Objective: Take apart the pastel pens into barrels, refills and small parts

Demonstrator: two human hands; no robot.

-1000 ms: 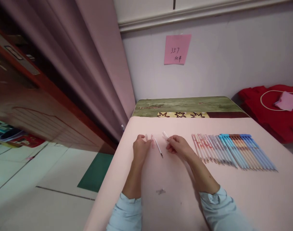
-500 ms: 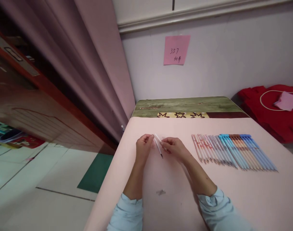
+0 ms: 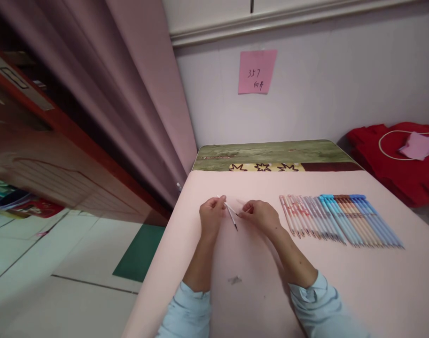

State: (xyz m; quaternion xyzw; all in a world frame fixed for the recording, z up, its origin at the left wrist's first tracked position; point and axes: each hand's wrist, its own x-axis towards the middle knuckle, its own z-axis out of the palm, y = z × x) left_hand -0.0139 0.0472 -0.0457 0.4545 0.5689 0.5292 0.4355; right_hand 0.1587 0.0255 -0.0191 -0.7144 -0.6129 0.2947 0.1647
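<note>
Forearms angled inward over bench (image 3: 249, 305). Left hand (image 3: 212, 218) pinches white pen refill (image 3: 231, 210); right hand (image 3: 261, 217) curled at its dark tip, can't tell if gripping.

Soft, even, slightly dim light lies over the pale pink table cover (image 3: 341, 291), a faint shadow hugging the inner side of the bare right forearm (image 3: 298, 256). Beyond the table's left edge, glare whitens the pale tiled floor (image 3: 76, 253), and the reddish-brown wooden door (image 3: 73, 178) looks stretched, blurred. Toward the right edge, the slim pastel pens (image 3: 365, 230) soften; the right light-blue sleeve (image 3: 320, 300) smears near the table's near edge.
</note>
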